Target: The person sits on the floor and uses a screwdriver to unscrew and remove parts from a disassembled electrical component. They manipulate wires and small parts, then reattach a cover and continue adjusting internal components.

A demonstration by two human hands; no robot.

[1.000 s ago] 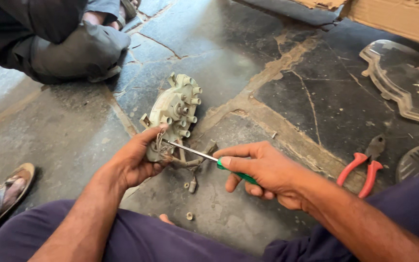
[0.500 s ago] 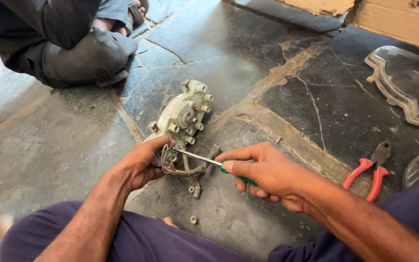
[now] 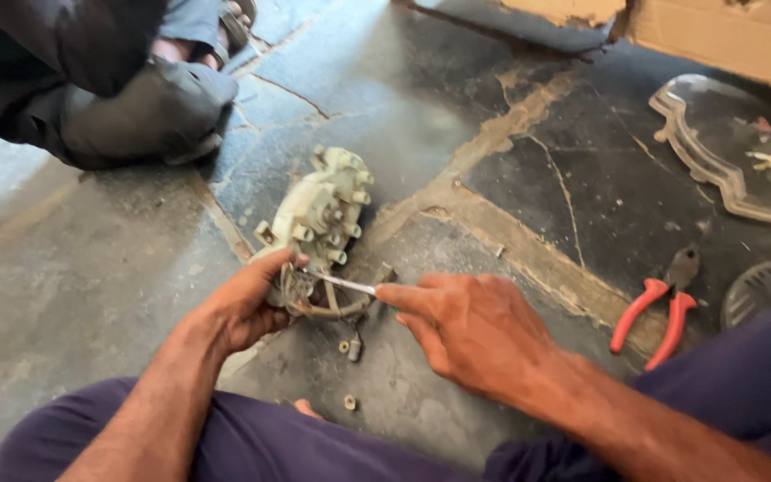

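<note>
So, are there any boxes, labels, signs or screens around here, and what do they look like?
Cardboard box: top right on the stone floor, plain brown, torn lower edge, only partly in view.
No labels, signs or screens are visible.

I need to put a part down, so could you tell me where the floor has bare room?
Bare stone lies left of the pale housing, below the other person's knee, and between the housing and the clear cover. It is crowded around both hands and by the red pliers.

Cracked stone floor (image 3: 510,107), pale housing (image 3: 319,214), red pliers (image 3: 658,308), clear cover (image 3: 725,152)
</note>
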